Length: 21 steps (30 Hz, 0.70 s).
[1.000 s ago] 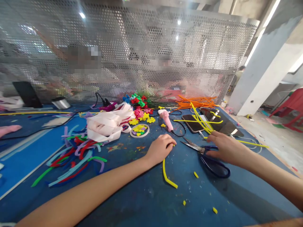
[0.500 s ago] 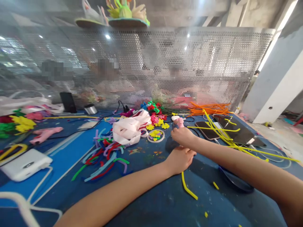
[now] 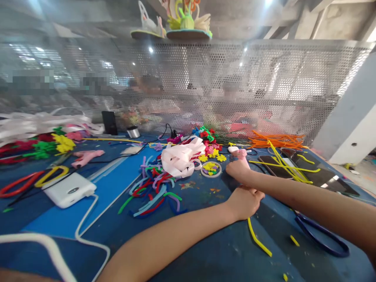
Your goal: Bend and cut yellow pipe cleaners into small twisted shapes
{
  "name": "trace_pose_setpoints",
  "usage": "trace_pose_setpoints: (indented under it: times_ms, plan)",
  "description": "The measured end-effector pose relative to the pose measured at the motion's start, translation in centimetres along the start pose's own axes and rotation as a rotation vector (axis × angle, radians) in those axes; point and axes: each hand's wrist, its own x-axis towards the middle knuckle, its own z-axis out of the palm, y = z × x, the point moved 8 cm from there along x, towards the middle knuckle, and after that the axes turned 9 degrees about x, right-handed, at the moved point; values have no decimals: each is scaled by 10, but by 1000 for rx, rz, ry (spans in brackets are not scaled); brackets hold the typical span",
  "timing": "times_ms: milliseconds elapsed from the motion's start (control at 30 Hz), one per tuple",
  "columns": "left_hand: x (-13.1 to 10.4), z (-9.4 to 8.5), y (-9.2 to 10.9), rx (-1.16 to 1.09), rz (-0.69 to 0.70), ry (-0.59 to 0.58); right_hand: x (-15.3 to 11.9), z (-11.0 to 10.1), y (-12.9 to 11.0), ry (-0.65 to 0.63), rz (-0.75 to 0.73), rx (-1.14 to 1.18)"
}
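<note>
my left grip (image 3: 246,203) is closed on a yellow strip (image 3: 259,241), low over the table (image 3: 205,254); the lower part trails out toward me, bent, while its upper end is hidden inside my hold. my right grip (image 3: 237,172) sits just beyond, up against the pink glue gun (image 3: 242,155), but its far side is turned away and i cannot tell whether it has closed on it. my right forearm (image 3: 302,196) hides whatever joins the dark blue handle loop (image 3: 323,238). more yellow strips (image 3: 293,168) partly cover a phone (image 3: 273,171). shapes behind the perforated screen (image 3: 202,94) are blurred.
</note>
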Motion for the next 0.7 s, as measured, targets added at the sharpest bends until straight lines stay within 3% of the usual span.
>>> trace_pose_setpoints:
  times_ms: [267,433,533,700]
  plan:
    - [2,6,5,-25,97,43,10,-32,-44,78,-137,-305]
    - [2,1,11,-32,140,73,22,-22,-65,81,-192,-355]
    - [2,-3,8,-58,95,89,21,-12,-68,71,-218,-364]
    - [1,6,-2,-139,4,-13,8,-17,-60,129,-261,-368]
